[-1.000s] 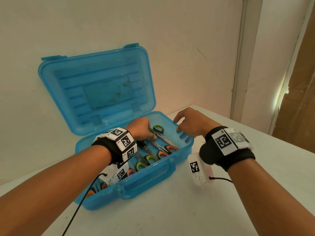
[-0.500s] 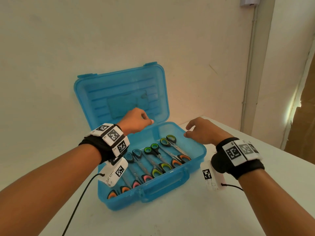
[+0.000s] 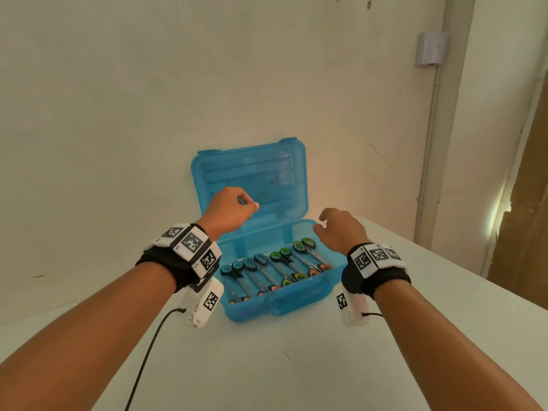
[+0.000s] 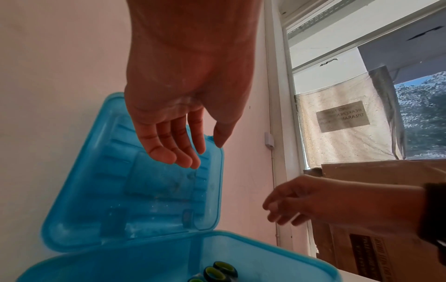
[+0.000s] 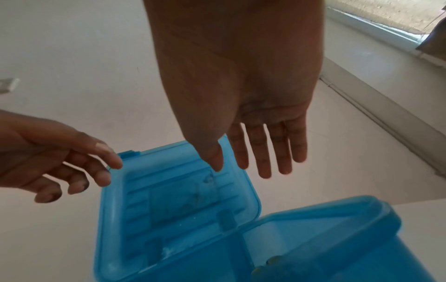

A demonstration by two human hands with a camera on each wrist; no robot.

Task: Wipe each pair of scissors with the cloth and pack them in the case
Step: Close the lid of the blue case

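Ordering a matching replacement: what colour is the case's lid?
Translucent blue, the lid shows best in the head view.

A white table (image 3: 296, 366) meets the wall (small box (image 3: 430, 48) mounted high), cardboard (image 3: 525, 221) beside.

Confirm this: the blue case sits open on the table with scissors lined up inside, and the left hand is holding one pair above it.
Not quite. The blue case is open with the scissors lined up inside, but the left hand holds nothing: the left wrist view shows its fingers relaxed and bare in front of the lid.
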